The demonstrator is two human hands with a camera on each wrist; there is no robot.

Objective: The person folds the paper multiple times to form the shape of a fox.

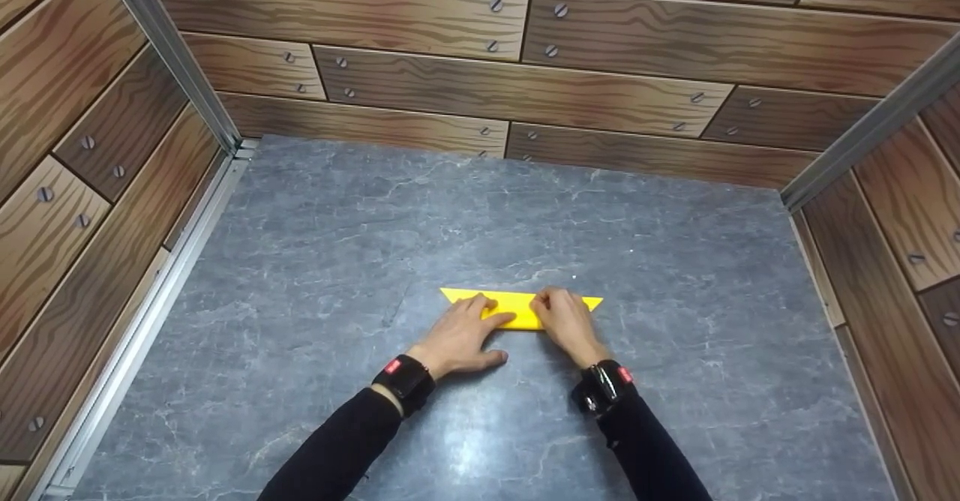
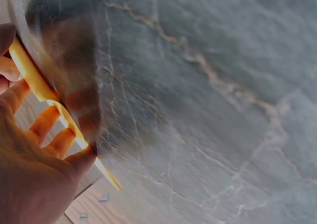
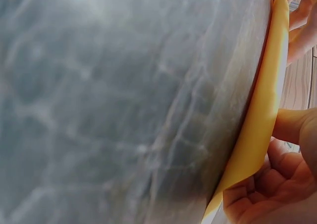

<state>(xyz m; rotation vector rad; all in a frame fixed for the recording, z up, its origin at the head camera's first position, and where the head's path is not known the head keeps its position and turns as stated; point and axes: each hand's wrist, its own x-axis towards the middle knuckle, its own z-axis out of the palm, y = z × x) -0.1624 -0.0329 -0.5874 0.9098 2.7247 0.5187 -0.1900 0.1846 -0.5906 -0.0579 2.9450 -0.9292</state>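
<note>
A folded sheet of yellow paper (image 1: 517,302) lies on the grey marbled surface, long and narrow with a pointed corner at each end. My left hand (image 1: 465,336) rests on its left part, fingers spread, the thumb apart on the near side. In the left wrist view, the fingertips of the left hand (image 2: 44,154) lie along the paper's (image 2: 32,78) edge. My right hand (image 1: 566,321) is at the right part, fingers curled and pinching the paper. The right wrist view has the right hand's (image 3: 282,174) thumb and bent fingers against the bulging fold of the paper (image 3: 262,110).
The grey marbled surface (image 1: 360,223) spreads around the paper. Wood-patterned panels (image 1: 450,28) rise at the back and both sides, with metal strips (image 1: 172,51) at the corners. Each wrist wears a black band (image 1: 405,385).
</note>
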